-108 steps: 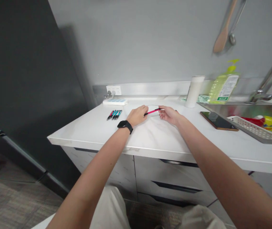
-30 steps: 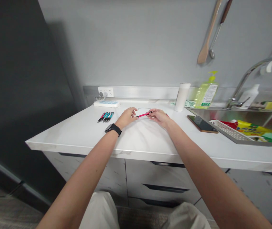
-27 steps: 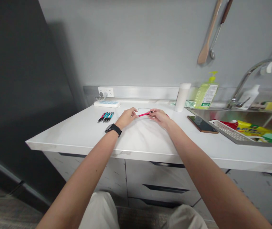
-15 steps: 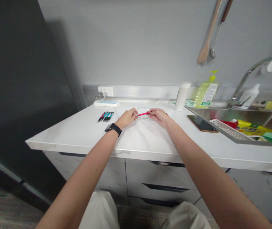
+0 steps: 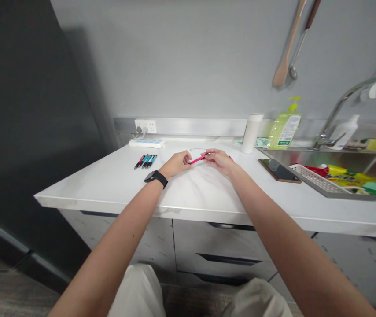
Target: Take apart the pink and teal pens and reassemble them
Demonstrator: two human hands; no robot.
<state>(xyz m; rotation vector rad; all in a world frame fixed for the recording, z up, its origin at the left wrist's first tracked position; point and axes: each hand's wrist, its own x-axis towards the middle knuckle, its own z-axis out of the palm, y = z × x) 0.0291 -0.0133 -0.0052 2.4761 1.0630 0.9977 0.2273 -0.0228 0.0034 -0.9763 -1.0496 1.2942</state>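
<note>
A slim pink pen (image 5: 198, 159) is held just above the white countertop (image 5: 115, 185) between both hands. My left hand (image 5: 175, 163), with a black watch on its wrist, pinches the pen's left end. My right hand (image 5: 219, 160) pinches the right end. Several more pens (image 5: 146, 161), pink and teal with black tips, lie in a row on the counter to the left of my left hand. A thin pale loop lies on the counter just behind the held pen; I cannot make out what it is.
A white power strip (image 5: 147, 143) lies by the wall socket. Right of my hands stand a white cylinder (image 5: 251, 133) and a green soap bottle (image 5: 285, 128); a dark phone (image 5: 278, 170) lies flat. A sink with a white basket (image 5: 316, 181) and a tap (image 5: 349, 99) is far right. A wooden spoon (image 5: 287, 53) hangs on the wall.
Both hands stay closed on the pink pen. It has tilted slightly, with the left end lower. The view has shifted a little since the oldest frame.
</note>
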